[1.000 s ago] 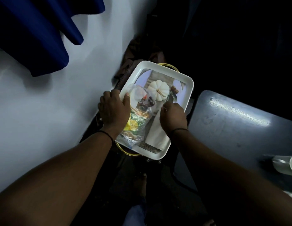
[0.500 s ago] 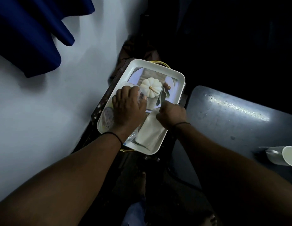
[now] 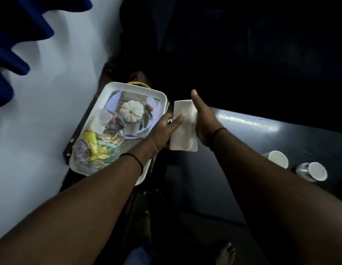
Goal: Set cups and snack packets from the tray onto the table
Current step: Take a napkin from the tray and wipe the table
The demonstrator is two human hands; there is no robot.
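A white tray (image 3: 116, 87) with a pumpkin picture rests on a dark stand by the wall. Clear snack packets (image 3: 97, 144) with yellow and green contents lie in its near left part. A white folded paper packet (image 3: 185, 127) is held up between both hands, just right of the tray and over the dark table's (image 3: 242, 142) left end. My left hand (image 3: 164, 131) grips its left edge. My right hand (image 3: 203, 121) holds its right side, thumb pointing up. Two white cups (image 3: 277, 158) (image 3: 312, 171) lie on the table at the right.
A pale wall (image 3: 42, 111) runs along the left, with blue cloth (image 3: 17, 35) hanging at the top left. The space behind the table is dark. Bare feet (image 3: 226, 253) show on the floor below.
Both hands have lifted the white paper packet out of the tray and carried it right, toward the table. The view has turned right, bringing a second cup into sight.
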